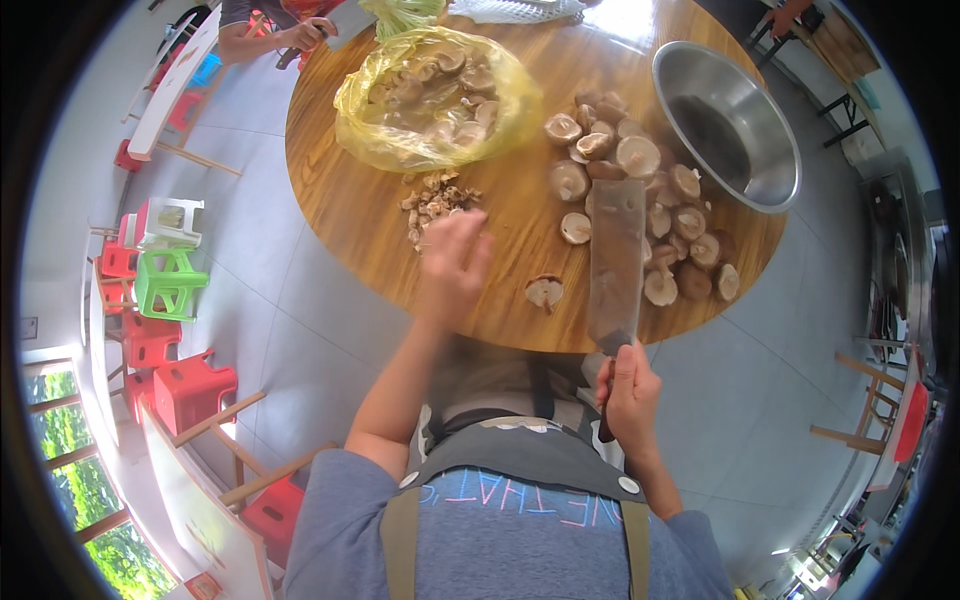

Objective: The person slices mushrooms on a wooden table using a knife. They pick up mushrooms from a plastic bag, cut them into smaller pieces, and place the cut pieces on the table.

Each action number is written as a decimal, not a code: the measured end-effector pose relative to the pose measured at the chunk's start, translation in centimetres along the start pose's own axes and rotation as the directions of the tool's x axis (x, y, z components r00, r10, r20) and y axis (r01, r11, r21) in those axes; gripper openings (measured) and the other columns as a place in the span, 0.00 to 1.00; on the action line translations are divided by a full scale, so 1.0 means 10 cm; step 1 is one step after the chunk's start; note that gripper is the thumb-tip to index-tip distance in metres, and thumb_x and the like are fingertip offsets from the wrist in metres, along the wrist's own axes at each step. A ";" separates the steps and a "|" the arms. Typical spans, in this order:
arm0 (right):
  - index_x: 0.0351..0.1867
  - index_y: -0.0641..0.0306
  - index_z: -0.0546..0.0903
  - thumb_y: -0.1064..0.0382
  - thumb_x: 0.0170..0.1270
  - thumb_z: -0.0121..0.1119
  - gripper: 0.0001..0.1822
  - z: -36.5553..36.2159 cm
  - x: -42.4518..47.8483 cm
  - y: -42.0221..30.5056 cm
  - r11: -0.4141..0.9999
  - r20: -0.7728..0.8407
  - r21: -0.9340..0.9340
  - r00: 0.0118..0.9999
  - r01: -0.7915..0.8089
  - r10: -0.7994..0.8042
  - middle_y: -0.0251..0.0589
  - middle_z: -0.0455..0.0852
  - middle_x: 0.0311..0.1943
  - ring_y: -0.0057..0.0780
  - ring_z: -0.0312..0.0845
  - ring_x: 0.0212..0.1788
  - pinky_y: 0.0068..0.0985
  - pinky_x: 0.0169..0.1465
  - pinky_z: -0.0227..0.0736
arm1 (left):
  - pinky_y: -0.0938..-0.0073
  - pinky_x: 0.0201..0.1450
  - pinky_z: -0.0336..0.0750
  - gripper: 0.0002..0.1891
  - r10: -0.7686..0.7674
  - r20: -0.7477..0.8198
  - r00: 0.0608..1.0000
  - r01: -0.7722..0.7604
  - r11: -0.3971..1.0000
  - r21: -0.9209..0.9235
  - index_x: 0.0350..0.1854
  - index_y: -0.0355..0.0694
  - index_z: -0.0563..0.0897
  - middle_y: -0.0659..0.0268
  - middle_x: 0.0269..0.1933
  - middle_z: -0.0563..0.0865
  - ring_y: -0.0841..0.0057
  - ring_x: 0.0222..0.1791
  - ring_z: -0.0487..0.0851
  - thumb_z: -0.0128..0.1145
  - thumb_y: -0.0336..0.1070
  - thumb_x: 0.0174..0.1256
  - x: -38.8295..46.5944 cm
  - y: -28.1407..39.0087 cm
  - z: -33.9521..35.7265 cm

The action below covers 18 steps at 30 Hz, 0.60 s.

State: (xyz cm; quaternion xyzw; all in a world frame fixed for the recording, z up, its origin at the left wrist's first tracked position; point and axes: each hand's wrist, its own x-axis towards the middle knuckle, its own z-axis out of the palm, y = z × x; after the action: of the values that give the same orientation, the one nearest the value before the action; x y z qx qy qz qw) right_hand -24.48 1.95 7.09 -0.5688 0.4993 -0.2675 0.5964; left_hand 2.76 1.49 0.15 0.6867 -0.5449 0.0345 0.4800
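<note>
My right hand point(631, 396) grips the dark handle of a cleaver point(619, 259). Its broad blade points away from me, over the near side of a heap of shiitake mushrooms point(682, 225). Motion blurs my left hand point(456, 259), which is at a small pile of mushroom stems point(437, 199); whether its fingers hold anything is unclear. Between my hands, a single mushroom point(545, 291) lies on the round wooden table point(510, 247) with its pale underside and stem showing. Beyond the stems sits a yellow plastic bag point(495, 146) containing more shiitake.
A steel basin point(784, 161) stands by the table's right edge. Across the table, another person's hand point(307, 35) holds a cleaver near a leafy vegetable point(401, 16). Red stools point(191, 390) and a green stool point(166, 283) line the floor at left.
</note>
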 end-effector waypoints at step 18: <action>0.42 0.67 0.75 0.58 0.80 0.41 0.15 -0.33 -0.17 0.08 0.998 -0.217 0.062 0.976 0.009 0.005 0.30 0.74 0.21 0.13 0.67 0.18 0.16 0.22 0.64 | 0.67 0.50 0.79 0.11 0.053 0.103 0.993 -0.036 0.986 -0.162 0.44 0.38 0.85 0.60 0.49 0.84 0.62 0.48 0.83 0.69 0.30 0.59 0.21 0.56 0.34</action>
State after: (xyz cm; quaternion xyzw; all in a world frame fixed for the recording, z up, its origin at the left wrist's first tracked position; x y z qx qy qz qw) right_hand -28.19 2.24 7.33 -0.5179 0.5521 -0.3439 0.5556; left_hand -2.35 -2.08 3.05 0.6344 -0.5861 -0.0355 0.5028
